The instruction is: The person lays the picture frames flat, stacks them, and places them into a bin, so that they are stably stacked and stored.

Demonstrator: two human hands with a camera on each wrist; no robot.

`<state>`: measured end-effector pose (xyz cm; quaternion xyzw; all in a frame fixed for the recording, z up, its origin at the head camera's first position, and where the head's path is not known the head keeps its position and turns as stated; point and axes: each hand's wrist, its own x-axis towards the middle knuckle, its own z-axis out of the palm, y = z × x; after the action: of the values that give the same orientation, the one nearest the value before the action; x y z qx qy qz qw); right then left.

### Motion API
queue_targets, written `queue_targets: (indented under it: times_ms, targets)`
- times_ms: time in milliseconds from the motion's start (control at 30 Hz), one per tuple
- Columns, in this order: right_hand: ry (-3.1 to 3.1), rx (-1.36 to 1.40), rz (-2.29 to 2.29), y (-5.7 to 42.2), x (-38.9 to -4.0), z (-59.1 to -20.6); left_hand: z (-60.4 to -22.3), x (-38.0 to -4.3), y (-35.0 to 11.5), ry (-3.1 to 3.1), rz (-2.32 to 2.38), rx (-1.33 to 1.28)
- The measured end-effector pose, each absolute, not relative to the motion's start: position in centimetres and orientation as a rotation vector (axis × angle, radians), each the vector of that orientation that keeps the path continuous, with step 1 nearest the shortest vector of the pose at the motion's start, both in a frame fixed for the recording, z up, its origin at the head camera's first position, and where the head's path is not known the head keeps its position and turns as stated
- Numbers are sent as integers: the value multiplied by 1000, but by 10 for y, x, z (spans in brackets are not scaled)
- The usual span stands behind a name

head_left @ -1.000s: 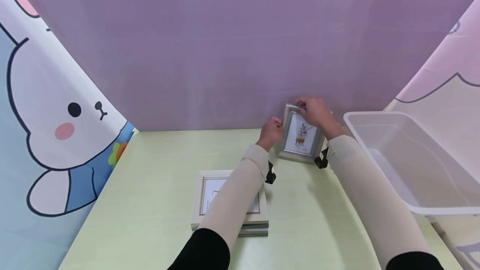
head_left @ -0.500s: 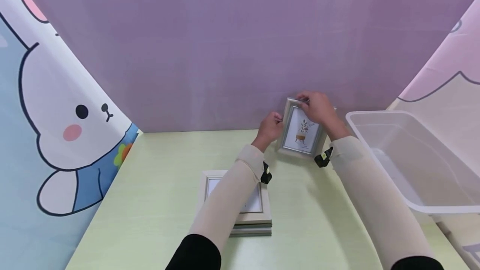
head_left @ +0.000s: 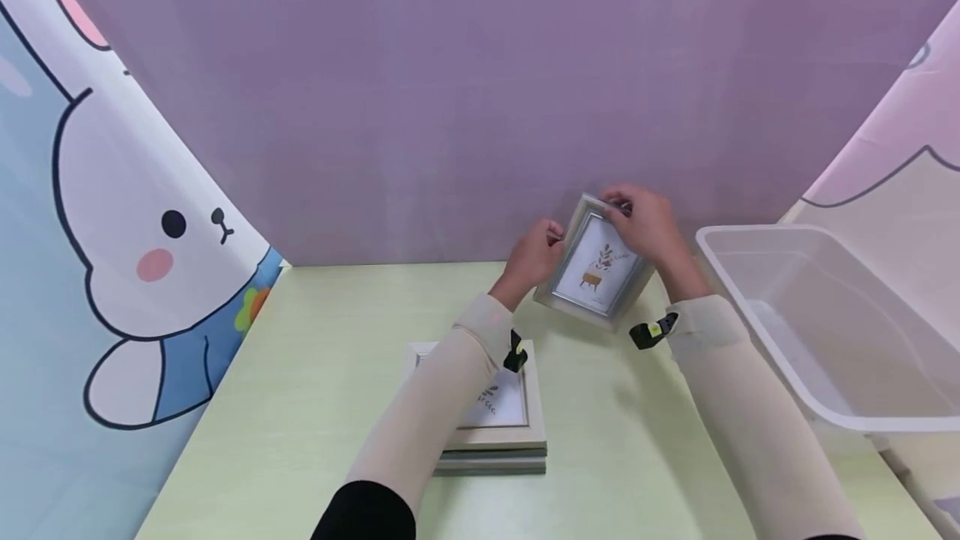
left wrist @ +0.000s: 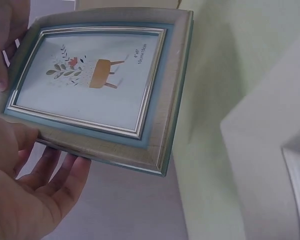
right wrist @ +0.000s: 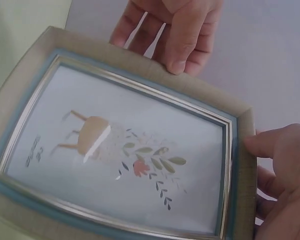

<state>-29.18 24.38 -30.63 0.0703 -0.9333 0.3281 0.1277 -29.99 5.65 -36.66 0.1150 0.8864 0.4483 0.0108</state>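
Observation:
A picture frame [head_left: 596,265] with a beige border, a grey-blue inner edge and a potted-plant print is held tilted above the table's back part. My left hand [head_left: 534,257] pinches its left side, thumb on the front and fingers behind, as the left wrist view shows. At the top edge, my right hand [head_left: 641,219] grips it between thumb and fingers; the right wrist view shows that thumb on the border. Nearer me lies a stack of picture frames [head_left: 534,407], a white-bordered one on top, partly hidden under my left forearm.
A white plastic tub [head_left: 757,340] stands at the right of the pale green table [head_left: 322,373]. A purple backdrop [head_left: 450,107] rises along the table's back edge. A cartoon-printed panel [head_left: 127,273] borders the left side.
The held frame has gone from nearly upright to leaning, its lower end swung left and its top shifted right. Both hands keep their hold. My left forearm has moved slightly left.

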Motion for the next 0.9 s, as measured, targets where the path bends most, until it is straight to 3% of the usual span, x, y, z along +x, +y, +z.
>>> queue_targets:
  times_ms: [900]
  targets:
    - [-2541, 277, 1105, 239, -265, -335, -327, -286, 18, 3035, 860, 655]
